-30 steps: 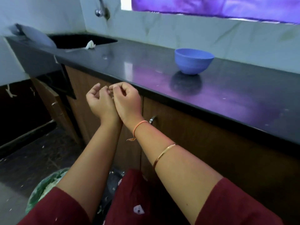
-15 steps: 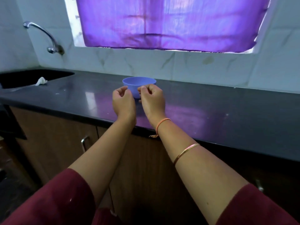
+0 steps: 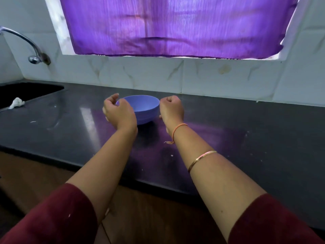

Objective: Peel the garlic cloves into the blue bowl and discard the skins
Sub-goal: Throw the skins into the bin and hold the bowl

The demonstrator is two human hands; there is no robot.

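Note:
The blue bowl stands on the black counter near the back wall. My left hand hovers at the bowl's left side and covers part of its rim. Its fingers are loosely curved and I see nothing in them. My right hand is just right of the bowl, with the fingers curled into a fist. What the fist holds, if anything, is hidden. No garlic clove shows in the part of the bowl's inside that I can see.
A dark sink is set into the counter at the far left, with a white scrap on its edge and a tap above. Tiny pale flecks lie on the counter. A purple curtain covers the window.
My hands were pressed together below the counter edge, then rose over the bowl. Now they have parted to either side of it. The view has swung from the floor to the counter.

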